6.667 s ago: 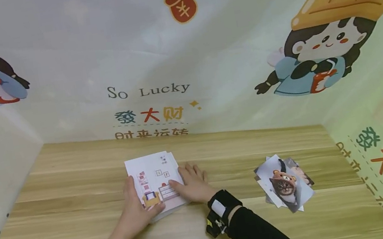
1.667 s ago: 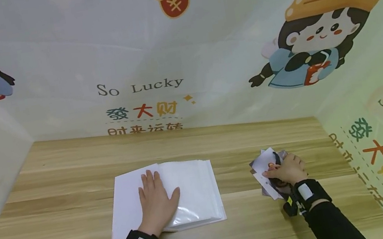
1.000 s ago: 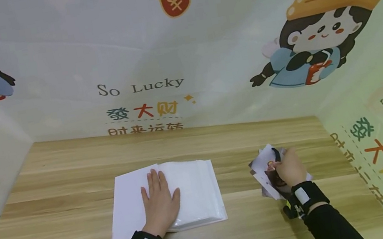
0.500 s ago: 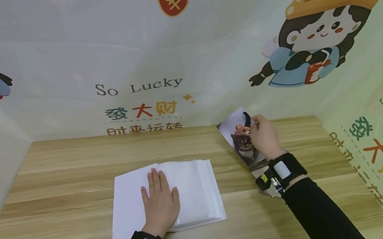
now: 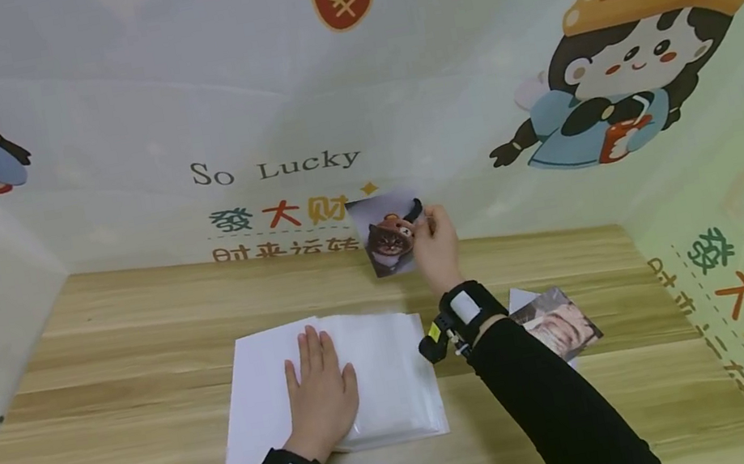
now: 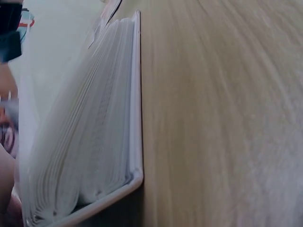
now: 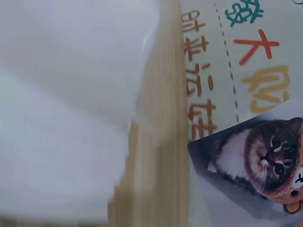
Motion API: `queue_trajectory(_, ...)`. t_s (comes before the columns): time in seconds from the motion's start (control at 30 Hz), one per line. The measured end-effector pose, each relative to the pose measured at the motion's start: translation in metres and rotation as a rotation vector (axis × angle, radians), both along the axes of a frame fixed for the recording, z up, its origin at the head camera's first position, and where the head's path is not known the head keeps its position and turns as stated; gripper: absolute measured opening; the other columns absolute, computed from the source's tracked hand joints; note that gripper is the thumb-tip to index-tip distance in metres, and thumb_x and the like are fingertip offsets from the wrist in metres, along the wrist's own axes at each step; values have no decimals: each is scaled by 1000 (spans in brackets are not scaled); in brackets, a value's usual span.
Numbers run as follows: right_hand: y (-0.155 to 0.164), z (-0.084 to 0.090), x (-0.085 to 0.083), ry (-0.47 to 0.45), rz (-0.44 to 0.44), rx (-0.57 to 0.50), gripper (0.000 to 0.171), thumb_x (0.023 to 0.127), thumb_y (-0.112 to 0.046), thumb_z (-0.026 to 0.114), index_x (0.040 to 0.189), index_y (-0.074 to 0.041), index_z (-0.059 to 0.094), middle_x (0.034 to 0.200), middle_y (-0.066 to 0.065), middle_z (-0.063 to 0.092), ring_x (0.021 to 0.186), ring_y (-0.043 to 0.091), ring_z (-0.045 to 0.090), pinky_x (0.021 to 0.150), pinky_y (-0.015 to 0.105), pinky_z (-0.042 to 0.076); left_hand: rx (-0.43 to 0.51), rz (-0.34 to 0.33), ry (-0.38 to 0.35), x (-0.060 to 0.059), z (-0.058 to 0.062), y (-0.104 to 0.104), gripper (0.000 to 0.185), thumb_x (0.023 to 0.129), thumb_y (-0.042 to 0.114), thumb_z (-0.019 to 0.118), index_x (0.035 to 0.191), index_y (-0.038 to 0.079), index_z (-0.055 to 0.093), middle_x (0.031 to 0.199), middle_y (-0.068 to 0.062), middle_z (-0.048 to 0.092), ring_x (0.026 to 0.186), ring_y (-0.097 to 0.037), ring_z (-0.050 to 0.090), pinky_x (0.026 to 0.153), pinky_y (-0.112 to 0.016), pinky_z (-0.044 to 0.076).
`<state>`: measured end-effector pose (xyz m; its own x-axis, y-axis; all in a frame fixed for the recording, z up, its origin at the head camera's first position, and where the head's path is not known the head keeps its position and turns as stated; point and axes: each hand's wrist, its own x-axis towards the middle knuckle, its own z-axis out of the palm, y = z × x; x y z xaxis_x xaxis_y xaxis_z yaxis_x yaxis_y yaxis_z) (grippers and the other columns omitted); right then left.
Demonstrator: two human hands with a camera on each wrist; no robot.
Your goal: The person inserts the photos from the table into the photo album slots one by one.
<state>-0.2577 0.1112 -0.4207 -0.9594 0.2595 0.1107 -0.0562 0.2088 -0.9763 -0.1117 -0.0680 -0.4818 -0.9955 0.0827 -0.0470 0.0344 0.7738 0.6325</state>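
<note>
A white photo album (image 5: 255,416) lies opened on the wooden table, its inside cover to the left and its clear-sleeved pages (image 5: 389,377) to the right. My left hand (image 5: 322,400) rests flat over the fold, fingers straight. Seen from the left wrist, the thick stack of page edges (image 6: 94,109) stands above the back cover. My right hand (image 5: 437,250) pinches a photo (image 5: 386,250) by its right edge, raised above the far side of the album. The photo shows a cat in a bear hat; in the right wrist view the cat photo (image 7: 251,165) is close and tilted.
Several loose photos (image 5: 565,327) lie right of the album, partly behind my right forearm. A printed cloth backdrop (image 5: 132,165) rises along the table's far edge and both sides. Wrist cameras (image 5: 438,340) are strapped to both wrists.
The album, closed in the oldest frame, is now opened under my left hand. My right hand has lifted the cat photo off the pile and carried it left, uncovering another photo.
</note>
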Motion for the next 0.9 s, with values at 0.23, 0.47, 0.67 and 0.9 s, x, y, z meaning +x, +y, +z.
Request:
queue_trajectory(0.23,-23,-11,-1,-106,-33,-423,16,101,6,38,97,-9,43,79,-1,44,67,10,40,65,23,34,11,-20,19,2,-3,8,62,108,15,45,156,-20,27,169,-36,13,159,-49,11,124,-70,5)
queue_trajectory(0.47,-34,-21,5,-250,67,-965,30,106,8,28,121,-8,48,104,0,55,94,11,53,102,31,47,8,-21,25,2,-5,11,61,108,16,44,156,-20,28,169,-35,15,159,-49,12,124,-70,6)
queue_trajectory(0.67,-33,-29,13,-396,33,-944,29,106,6,30,121,-1,54,87,-1,59,88,11,57,115,36,44,-3,-23,29,3,-5,12,61,109,15,44,156,-19,29,169,-35,16,159,-48,13,124,-70,7)
queue_trajectory(0.9,-29,-28,19,-484,31,-939,36,108,2,28,138,4,48,119,14,66,112,19,65,121,41,39,-4,-18,30,3,-4,11,60,109,15,43,156,-19,29,169,-34,17,159,-48,14,124,-70,8)
